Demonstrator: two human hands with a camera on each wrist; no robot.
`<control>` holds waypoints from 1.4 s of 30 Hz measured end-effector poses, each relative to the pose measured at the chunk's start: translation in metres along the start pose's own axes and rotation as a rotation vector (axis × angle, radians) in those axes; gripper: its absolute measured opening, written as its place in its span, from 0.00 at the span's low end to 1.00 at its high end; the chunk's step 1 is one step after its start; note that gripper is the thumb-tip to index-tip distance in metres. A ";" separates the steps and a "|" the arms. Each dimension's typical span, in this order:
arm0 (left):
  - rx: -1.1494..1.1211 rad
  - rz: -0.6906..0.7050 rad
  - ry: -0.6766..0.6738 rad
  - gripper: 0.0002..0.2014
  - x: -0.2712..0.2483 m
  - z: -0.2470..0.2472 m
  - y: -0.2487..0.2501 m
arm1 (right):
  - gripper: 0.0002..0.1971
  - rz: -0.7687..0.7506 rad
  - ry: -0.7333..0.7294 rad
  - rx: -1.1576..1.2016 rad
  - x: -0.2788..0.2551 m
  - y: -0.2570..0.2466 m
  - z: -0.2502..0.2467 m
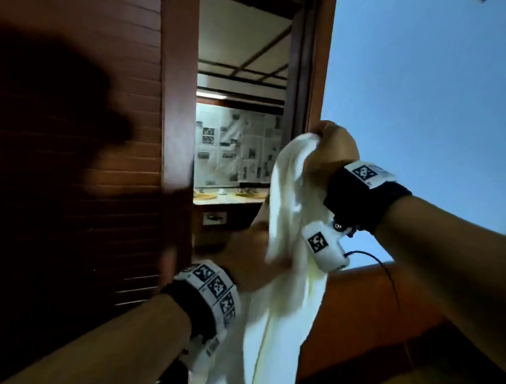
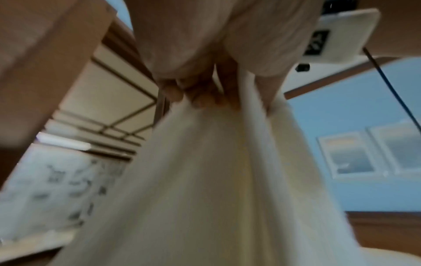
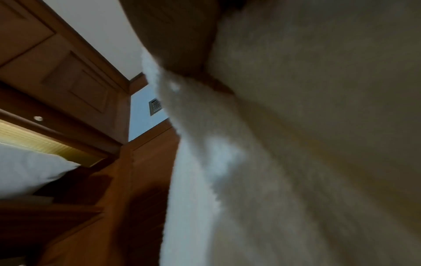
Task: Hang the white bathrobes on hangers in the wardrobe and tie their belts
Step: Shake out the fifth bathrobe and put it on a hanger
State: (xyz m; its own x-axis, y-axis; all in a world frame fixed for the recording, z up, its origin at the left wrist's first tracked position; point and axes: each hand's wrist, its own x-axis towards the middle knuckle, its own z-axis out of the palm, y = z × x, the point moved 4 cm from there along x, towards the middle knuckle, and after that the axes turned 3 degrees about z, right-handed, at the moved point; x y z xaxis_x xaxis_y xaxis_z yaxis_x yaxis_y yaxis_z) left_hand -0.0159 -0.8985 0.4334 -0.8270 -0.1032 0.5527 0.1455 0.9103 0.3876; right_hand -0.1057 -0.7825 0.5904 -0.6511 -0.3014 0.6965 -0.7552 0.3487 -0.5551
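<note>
Bathrobe (image 1: 288,195) bunched within right-hand fingers (image 1: 327,131) (left hand (image 1: 249,252) lower)

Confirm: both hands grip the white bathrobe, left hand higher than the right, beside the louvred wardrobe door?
Not quite. The head view shows the right hand higher, gripping the top of the white bathrobe; the left hand holds it lower down. The rest stands: both grip it, beside the louvred wardrobe door.

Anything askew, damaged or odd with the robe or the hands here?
Nothing stands out. The white bathrobe hangs bunched from the right hand, with the left hand gripping it lower down. No hanger is in view.
</note>
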 end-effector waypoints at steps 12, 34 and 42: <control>0.012 0.058 0.144 0.08 0.083 -0.015 -0.016 | 0.12 0.318 -0.185 -0.766 -0.092 0.112 -0.110; -0.146 0.306 -0.131 0.20 -0.026 0.131 0.189 | 0.16 0.329 -0.009 -0.944 -0.189 0.050 -0.254; -0.001 0.064 -0.305 0.25 -0.079 0.196 0.131 | 0.17 0.503 -0.017 -1.139 -0.255 0.081 -0.322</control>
State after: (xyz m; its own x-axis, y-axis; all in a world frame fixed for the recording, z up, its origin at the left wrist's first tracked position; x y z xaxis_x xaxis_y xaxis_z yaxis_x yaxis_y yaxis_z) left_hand -0.0382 -0.6926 0.2961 -0.9410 0.0792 0.3291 0.2027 0.9105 0.3603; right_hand 0.0236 -0.3919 0.5139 -0.8563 0.0803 0.5102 0.0682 0.9968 -0.0424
